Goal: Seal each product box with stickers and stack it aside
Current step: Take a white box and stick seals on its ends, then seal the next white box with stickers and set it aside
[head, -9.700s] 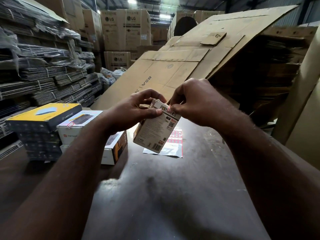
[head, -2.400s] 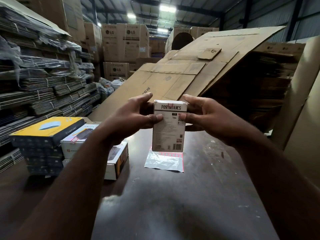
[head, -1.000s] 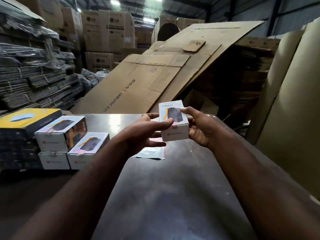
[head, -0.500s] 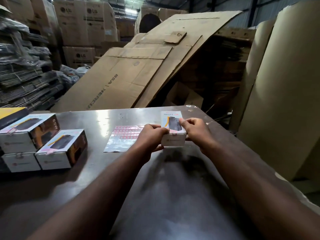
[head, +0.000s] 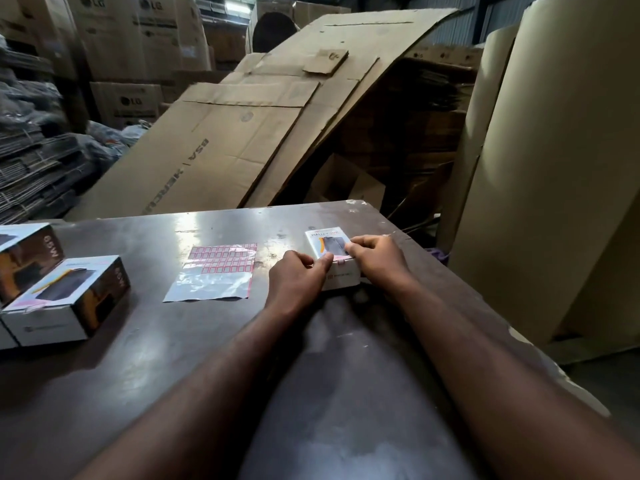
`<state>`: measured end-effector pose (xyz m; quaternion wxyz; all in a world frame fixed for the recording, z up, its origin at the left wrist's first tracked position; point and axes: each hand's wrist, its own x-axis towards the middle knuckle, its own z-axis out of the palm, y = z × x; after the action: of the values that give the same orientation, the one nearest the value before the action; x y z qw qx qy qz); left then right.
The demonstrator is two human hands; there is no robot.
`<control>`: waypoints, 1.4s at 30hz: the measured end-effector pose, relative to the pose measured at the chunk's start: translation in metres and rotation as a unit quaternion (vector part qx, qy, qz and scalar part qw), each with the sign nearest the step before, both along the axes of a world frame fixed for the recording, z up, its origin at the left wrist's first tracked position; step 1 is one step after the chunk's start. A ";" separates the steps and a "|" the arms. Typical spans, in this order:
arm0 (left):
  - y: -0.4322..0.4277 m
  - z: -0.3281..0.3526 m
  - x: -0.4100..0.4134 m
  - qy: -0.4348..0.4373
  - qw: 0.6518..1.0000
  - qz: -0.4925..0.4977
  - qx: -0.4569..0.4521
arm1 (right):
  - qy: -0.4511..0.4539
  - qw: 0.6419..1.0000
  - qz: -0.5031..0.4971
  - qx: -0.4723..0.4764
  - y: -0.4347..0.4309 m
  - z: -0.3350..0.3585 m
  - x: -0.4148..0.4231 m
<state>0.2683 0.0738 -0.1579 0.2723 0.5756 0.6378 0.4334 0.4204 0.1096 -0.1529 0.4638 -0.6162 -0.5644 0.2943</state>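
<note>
Product box: where do we have it?

Flat on the table, toward its far right corner, printed face up, between our two hands.

How do our hands sit on it?

Our left hand curls round the near left corner with the thumb pressed on top. Our right hand grips the right side, fingers bent over the lid. Between our thumbs a pink sticker shows at the near top edge.

And beside us?

Just left of our left hand lies the sticker sheet, with rows of pink-edged labels at its far end and bare backing nearer. Well apart, at the table's left edge, we see other boxes grouped together.

Beyond the table?

Flattened cardboard sheets lean behind it, a tall cardboard roll stands on the right, and LG cartons are piled at the back.
</note>
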 end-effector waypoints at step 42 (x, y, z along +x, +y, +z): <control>-0.115 0.010 -0.296 0.208 0.945 0.137 0.214 | -0.159 0.908 0.353 0.162 -0.058 -0.018 -0.311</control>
<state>-0.0274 -0.0411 -0.1480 -0.0578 0.6049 0.6448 0.4637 0.1093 0.0511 -0.1710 0.3275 -0.3312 -0.8513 0.2415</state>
